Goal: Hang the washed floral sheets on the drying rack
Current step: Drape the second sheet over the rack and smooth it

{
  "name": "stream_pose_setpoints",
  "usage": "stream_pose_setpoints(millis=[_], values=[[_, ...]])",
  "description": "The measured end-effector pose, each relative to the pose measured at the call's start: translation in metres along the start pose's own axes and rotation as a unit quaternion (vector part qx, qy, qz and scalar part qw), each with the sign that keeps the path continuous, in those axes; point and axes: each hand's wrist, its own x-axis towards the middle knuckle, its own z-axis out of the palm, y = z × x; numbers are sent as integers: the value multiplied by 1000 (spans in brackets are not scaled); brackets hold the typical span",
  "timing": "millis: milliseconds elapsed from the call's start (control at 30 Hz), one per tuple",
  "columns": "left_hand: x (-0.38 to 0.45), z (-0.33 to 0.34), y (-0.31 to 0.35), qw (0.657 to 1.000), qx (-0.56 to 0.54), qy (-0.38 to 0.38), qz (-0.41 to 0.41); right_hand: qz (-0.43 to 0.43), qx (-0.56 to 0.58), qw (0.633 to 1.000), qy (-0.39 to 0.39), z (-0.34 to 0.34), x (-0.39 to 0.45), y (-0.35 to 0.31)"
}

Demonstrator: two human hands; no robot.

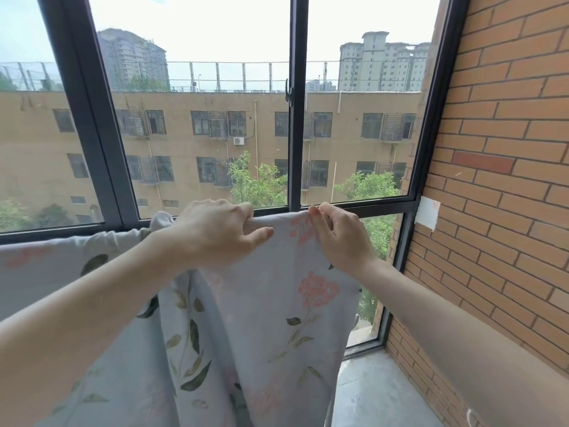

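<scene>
Ahead, a big window (197, 118) in dark frames, filling most of the view, with a tan block of flats, trees and tall towers beyond the glass. To the right, a brick wall (508, 149) running back to the window corner, with a pale patch (427, 212) stuck on it just beside the frame. Below that, a grey floor (378, 392) at the foot of the wall. Across the lower half, the sheet (271, 328): pale bluish cloth printed with pink flowers and green leaves, its top edge raised level with the lower window bar and the rest hanging straight down in loose folds, spreading away to the left under the left forearm. Drying rack not to be made out (hidden behind the cloth, if there at all). At the top edge, close together but apart, both hands. Left hand (215, 232) knuckles up, fingers curled over the hem and thumb stretched along the front of the cloth, gripping it. Right hand (338, 235) just beside it, fingertips and thumb pinching the hem at the sheet's upper right corner, near a pink flower.
</scene>
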Motion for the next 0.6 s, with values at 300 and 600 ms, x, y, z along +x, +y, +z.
stream_pose_setpoints(millis=[300,600], values=[[5,14,8,996,-45,68,35,54,140,987,54,-4,-3,29],[1,15,4,997,-36,66,8,81,96,992,19,-14,1,28]])
